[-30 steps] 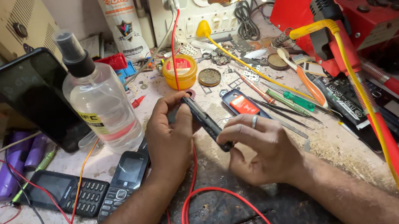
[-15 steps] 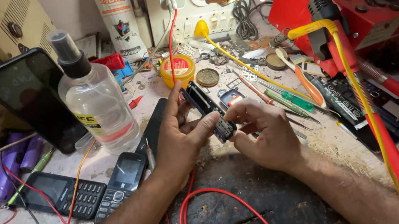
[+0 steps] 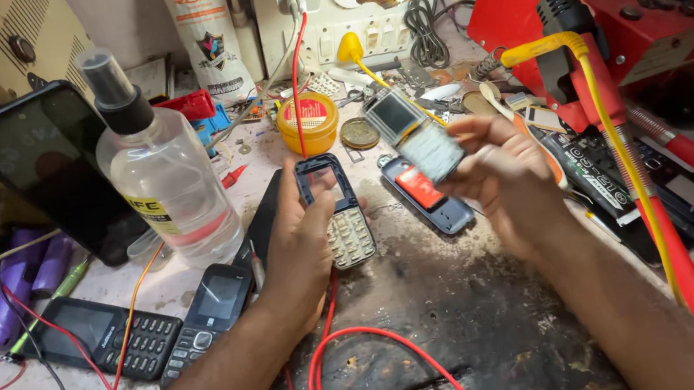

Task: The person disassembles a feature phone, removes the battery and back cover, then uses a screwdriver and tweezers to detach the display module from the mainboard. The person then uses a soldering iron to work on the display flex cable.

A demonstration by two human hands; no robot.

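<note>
Head view shows us working over a cluttered repair bench (image 3: 444, 337) whose dark mat is scorched and worn. A red hot-air station (image 3: 661, 6) stands at the far right, a clear spray bottle (image 3: 163, 173) at the left beside a propped black smartphone (image 3: 46, 168), and two dark keypad phones (image 3: 146, 333) lie flat near our left forearm.

Our left hand (image 3: 300, 249) closes around the front housing with keypad (image 3: 336, 211), held face-up just above the mat, its screen window empty. Our right hand (image 3: 503, 184) pinches the phone's circuit board with display (image 3: 417, 137) between fingers and thumb, lifted clear of the housing and tilted toward us. A blue back shell (image 3: 426, 196) rests on the mat between the hands.

To do this well, we judge that we should keep gripping the board by its edges, keep fingers off the display glass, and hold the housing level so loose keys stay seated.

Half a second ago both hands were pressed together on one closed-up phone; now the halves are apart, the board raised to the right and the housing turned face-up.
</note>
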